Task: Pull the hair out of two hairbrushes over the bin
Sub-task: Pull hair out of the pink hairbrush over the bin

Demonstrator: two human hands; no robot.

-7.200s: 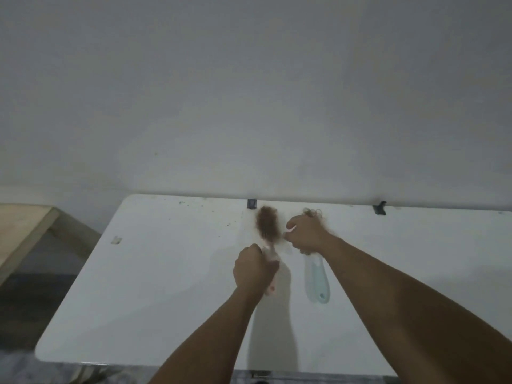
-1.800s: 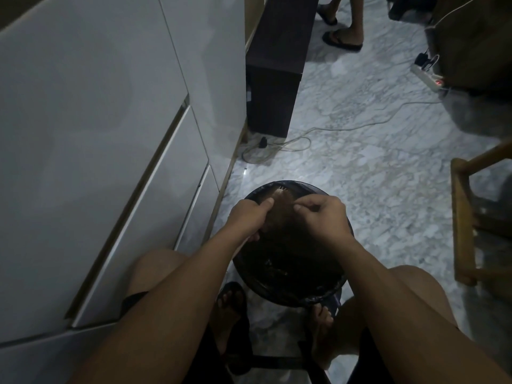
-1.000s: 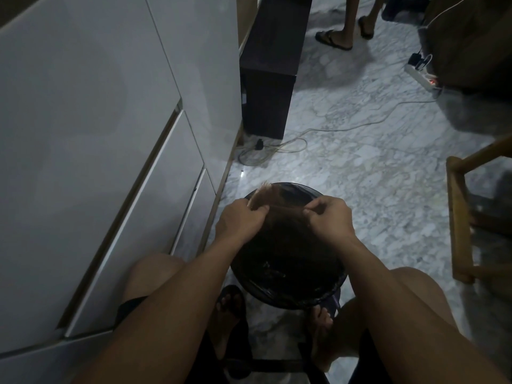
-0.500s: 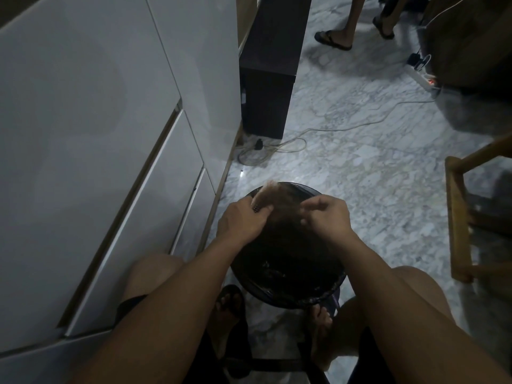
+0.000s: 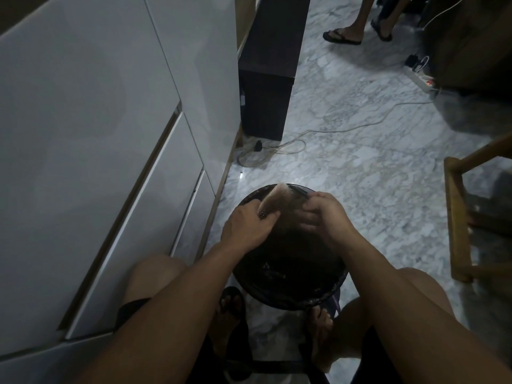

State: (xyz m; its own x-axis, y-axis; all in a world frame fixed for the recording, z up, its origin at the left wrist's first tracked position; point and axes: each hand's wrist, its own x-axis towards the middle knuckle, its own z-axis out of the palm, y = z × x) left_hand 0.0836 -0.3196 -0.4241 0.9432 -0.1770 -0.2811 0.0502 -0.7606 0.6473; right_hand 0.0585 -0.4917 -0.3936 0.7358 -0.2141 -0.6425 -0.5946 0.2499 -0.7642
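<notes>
A round black bin [image 5: 327, 296] with a dark liner stands on the floor between my knees. My left hand [image 5: 248, 227] grips a hairbrush [image 5: 273, 199] over the bin's far left rim, its pale head tilted up and away. My right hand [image 5: 325, 214] is just right of the brush head with its fingers pinched on brown hair [image 5: 291, 210] that stretches from the bristles. The brush handle is hidden in my left hand. Only one brush is in view.
White cabinet fronts [image 5: 110, 162] run along the left. A dark cabinet [image 5: 267, 67] stands beyond the bin with a cable [image 5: 318, 133] trailing over the marble floor. A wooden chair frame [image 5: 460, 217] is at the right. Another person's sandalled feet [image 5: 343, 36] are at the top.
At first I was at a white table with both brushes; now I sit over the bin. In the last second my right hand moved closer to the brush head, still pinching hair.
</notes>
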